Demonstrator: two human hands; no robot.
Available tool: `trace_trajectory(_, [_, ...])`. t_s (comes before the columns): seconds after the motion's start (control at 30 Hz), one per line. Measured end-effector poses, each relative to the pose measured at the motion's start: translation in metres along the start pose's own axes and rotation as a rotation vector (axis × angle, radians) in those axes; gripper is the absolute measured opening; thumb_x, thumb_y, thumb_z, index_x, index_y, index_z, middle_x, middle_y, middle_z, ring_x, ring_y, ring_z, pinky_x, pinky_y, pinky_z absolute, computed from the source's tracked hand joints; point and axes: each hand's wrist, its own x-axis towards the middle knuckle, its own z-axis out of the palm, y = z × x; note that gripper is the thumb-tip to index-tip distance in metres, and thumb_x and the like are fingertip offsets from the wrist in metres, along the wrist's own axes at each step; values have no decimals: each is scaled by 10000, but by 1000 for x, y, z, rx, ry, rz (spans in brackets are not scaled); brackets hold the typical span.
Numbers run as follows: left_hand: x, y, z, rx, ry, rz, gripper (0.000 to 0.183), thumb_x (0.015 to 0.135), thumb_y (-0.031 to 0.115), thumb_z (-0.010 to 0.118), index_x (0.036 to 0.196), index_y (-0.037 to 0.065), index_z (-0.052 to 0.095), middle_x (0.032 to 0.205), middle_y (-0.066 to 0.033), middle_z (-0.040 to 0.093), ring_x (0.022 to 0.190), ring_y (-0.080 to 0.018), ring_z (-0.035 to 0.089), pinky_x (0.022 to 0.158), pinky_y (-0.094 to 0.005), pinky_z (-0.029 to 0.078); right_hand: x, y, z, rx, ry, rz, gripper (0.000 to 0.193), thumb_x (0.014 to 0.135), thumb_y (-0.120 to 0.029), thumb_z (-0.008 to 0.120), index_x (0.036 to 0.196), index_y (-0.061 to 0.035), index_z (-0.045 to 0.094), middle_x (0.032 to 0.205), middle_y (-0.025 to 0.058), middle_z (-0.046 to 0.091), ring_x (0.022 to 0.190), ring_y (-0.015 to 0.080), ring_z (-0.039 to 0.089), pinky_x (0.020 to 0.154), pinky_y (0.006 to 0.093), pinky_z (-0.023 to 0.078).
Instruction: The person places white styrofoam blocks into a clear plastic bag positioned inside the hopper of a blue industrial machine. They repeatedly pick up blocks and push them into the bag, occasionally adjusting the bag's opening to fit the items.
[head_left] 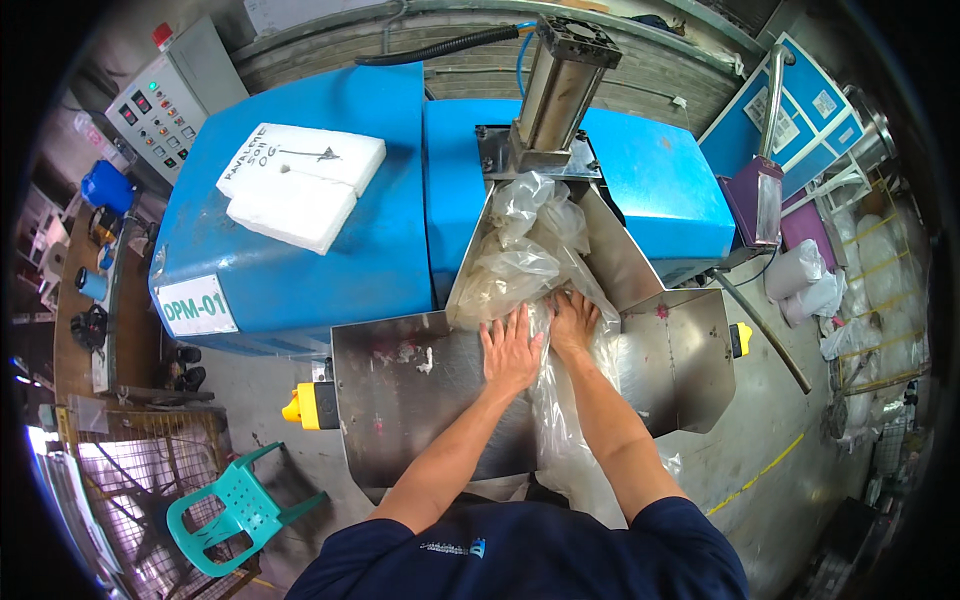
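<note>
A long bunch of clear plastic film (515,272) lies crumpled in a metal feed chute (625,245) and trails down over the steel tray (455,400) toward my body. My left hand (510,352) rests flat against the film's left side, fingers spread and pointing away from me. Beside it, my right hand (573,323) presses on the film with its fingers apart and slightly bent. The film's far end bunches up below an upright metal cylinder (565,90) at the chute's top. Whatever lies under the film is hidden.
Blue machine housings (300,270) flank the chute, with a white foam block (300,185) on the left one. Yellow-and-black switches (312,406) sit at the tray's sides. A green plastic chair (235,510) stands lower left. A metal bar (765,335) juts out at right.
</note>
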Motion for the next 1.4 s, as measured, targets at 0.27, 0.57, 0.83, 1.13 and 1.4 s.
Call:
trace_trajectory(0.27, [61, 16, 20, -51, -239, -181, 679, 1017, 332, 521, 1623, 56, 388, 1530, -215, 581, 1322, -454, 609, 1116, -619, 457, 35, 12, 9, 79, -89, 50, 456, 1037, -408, 582, 1413, -166, 676, 1617, 128, 492, 1579, 375, 274, 1265, 612, 139])
trace_trajectory(0.57, [4, 20, 6, 13, -227, -172, 680, 1008, 348, 606, 1634, 148, 434, 1755, -98, 321, 1607, -430, 266, 1291, -623, 242, 21, 62, -48, 145, -459, -273, 799, 912, -437, 762, 1603, -131, 504, 1711, 212, 358, 1559, 425, 361, 1256, 597, 285])
trace_trajectory(0.83, [-115, -19, -23, -85, 422, -433, 1188, 884, 635, 767, 1678, -37, 196, 1770, -270, 141, 1648, -421, 126, 1330, -561, 135, -112, 86, -55, 188, -169, -399, 735, 953, -365, 705, 1604, -112, 476, 1643, 265, 407, 1507, 444, 384, 1245, 600, 280])
trace_trajectory(1.13, [-37, -47, -25, -151, 19, -540, 1183, 947, 763, 571, 1682, -69, 162, 1780, -254, 128, 1662, -408, 49, 1329, -572, 36, -128, 82, -43, 280, -39, -332, 675, 959, -353, 662, 1571, -107, 516, 1632, 264, 417, 1518, 430, 368, 1255, 579, 263])
trace_trajectory(1.4, [-61, 0, 8, 287, 13, -361, 1097, 976, 645, 596, 1661, -111, 192, 1782, -231, 141, 1664, -385, 60, 1327, -588, 59, -112, 74, -40, 204, -12, -274, 668, 915, -317, 683, 1533, -97, 551, 1604, 253, 456, 1481, 429, 415, 1209, 579, 318])
